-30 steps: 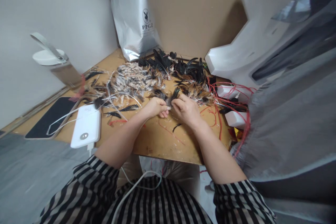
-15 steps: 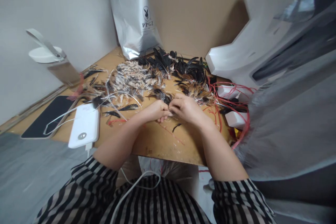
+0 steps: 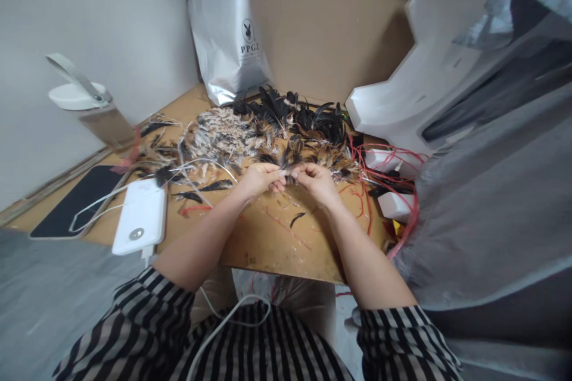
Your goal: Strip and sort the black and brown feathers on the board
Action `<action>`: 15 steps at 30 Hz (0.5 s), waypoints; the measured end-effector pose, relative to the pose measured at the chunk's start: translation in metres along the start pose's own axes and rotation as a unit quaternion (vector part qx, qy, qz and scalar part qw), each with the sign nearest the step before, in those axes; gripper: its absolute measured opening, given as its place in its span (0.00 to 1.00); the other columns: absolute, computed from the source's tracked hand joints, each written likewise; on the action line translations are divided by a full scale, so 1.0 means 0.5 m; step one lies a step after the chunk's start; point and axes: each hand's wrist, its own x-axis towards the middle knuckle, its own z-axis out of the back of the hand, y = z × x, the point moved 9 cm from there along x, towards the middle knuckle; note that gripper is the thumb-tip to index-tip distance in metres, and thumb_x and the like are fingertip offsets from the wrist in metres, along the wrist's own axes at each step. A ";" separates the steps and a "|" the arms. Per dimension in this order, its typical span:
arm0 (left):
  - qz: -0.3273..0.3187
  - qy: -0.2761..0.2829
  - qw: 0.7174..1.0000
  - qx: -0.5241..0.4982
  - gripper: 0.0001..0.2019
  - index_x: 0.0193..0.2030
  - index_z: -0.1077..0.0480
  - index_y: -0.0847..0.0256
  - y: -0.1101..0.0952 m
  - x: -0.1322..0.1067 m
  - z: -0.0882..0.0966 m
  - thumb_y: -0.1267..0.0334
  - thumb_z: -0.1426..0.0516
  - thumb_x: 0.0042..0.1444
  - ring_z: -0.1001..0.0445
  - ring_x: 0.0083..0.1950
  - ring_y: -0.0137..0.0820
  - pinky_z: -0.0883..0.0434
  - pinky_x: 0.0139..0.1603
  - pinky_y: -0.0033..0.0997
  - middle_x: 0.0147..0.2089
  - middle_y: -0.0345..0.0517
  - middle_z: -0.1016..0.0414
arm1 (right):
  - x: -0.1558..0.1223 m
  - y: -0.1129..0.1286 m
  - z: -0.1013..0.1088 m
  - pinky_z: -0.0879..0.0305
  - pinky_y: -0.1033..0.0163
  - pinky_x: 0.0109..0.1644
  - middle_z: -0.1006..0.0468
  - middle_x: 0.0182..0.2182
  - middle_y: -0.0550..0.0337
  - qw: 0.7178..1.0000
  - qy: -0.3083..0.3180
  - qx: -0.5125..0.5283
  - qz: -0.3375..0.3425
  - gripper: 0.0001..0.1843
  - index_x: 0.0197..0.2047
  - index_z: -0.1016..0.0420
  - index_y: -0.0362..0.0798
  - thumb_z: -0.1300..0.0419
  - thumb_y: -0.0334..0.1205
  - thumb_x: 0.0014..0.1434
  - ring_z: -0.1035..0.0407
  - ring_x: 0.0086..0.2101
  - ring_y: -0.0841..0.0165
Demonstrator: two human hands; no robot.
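Observation:
Between my two hands a small bunch of brown and black feathers (image 3: 291,155) stands up, its base pinched at my fingertips. My left hand (image 3: 263,180) grips it from the left with thumb and forefinger. From the right, my right hand (image 3: 316,183) pinches the same base, fingers curled. Just behind lie a heap of pale, fluffy feathers (image 3: 221,134), long black feathers (image 3: 324,122) and brown feather bunches (image 3: 339,161). One loose dark feather (image 3: 297,218) rests on the table in front of my hands.
At left on the wooden table (image 3: 286,256) are a white power bank (image 3: 140,214) with cables, a dark phone (image 3: 75,199) and a lidded bottle (image 3: 100,119). A silver bag (image 3: 227,41) stands behind. Red strings (image 3: 369,202) and white plugs (image 3: 397,205) lie right, near grey cloth (image 3: 491,214).
My hands have opened out a little and turned, so the feather bunch now points up in plain sight between them. The camera view has shifted slightly.

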 end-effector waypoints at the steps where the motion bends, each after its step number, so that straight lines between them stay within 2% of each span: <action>1: 0.005 -0.007 1.000 -0.009 0.12 0.23 0.31 0.68 0.004 0.002 0.003 0.60 0.38 0.44 0.32 0.19 0.21 0.36 0.21 0.19 0.19 0.42 0.30 | 0.000 0.001 0.001 0.44 0.68 0.27 0.29 0.22 0.62 1.000 -0.012 -0.021 0.016 0.12 0.28 0.28 0.44 0.38 0.44 0.44 0.41 0.22 0.75; 4: 0.010 -0.026 1.000 -0.014 0.11 0.24 0.31 0.68 0.008 0.003 0.009 0.61 0.38 0.45 0.32 0.20 0.21 0.35 0.22 0.19 0.20 0.42 0.29 | -0.009 0.022 -0.001 0.43 0.66 0.30 0.29 0.23 0.61 0.986 -0.041 -0.134 0.089 0.09 0.28 0.27 0.44 0.42 0.42 0.48 0.39 0.24 0.73; 6: 0.011 -0.039 0.999 -0.003 0.10 0.24 0.31 0.68 0.009 0.004 0.011 0.62 0.39 0.46 0.32 0.20 0.21 0.35 0.22 0.19 0.20 0.42 0.30 | -0.023 0.050 -0.012 0.43 0.66 0.31 0.30 0.22 0.61 0.959 -0.053 -0.230 0.157 0.08 0.27 0.27 0.45 0.45 0.39 0.51 0.39 0.24 0.72; 8: 0.012 -0.050 0.999 0.016 0.10 0.23 0.32 0.67 0.009 0.005 0.013 0.63 0.40 0.47 0.32 0.19 0.21 0.35 0.22 0.19 0.19 0.41 0.30 | -0.040 0.077 -0.036 0.43 0.66 0.32 0.31 0.22 0.60 0.922 -0.043 -0.319 0.217 0.09 0.27 0.28 0.45 0.47 0.36 0.54 0.39 0.26 0.71; 11: 0.012 -0.054 0.996 0.064 0.08 0.22 0.32 0.67 0.010 0.006 0.014 0.66 0.42 0.49 0.32 0.19 0.22 0.35 0.21 0.20 0.18 0.41 0.31 | -0.061 0.097 -0.076 0.45 0.67 0.32 0.31 0.25 0.57 0.855 -0.011 -0.450 0.258 0.11 0.28 0.29 0.45 0.51 0.34 0.57 0.38 0.28 0.71; 13: 0.001 -0.052 0.990 0.132 0.08 0.22 0.33 0.66 0.006 0.004 0.012 0.70 0.45 0.51 0.33 0.18 0.23 0.36 0.20 0.21 0.17 0.40 0.32 | -0.070 0.102 -0.096 0.47 0.66 0.31 0.31 0.27 0.56 0.802 0.007 -0.535 0.266 0.11 0.29 0.29 0.45 0.51 0.34 0.58 0.39 0.28 0.70; 15: -0.029 -0.036 0.971 0.236 0.10 0.20 0.33 0.65 -0.005 0.000 0.004 0.73 0.48 0.51 0.34 0.17 0.23 0.37 0.20 0.20 0.15 0.39 0.33 | -0.074 0.107 -0.109 0.49 0.65 0.31 0.31 0.28 0.55 0.758 0.028 -0.592 0.271 0.11 0.30 0.29 0.44 0.51 0.34 0.58 0.39 0.28 0.70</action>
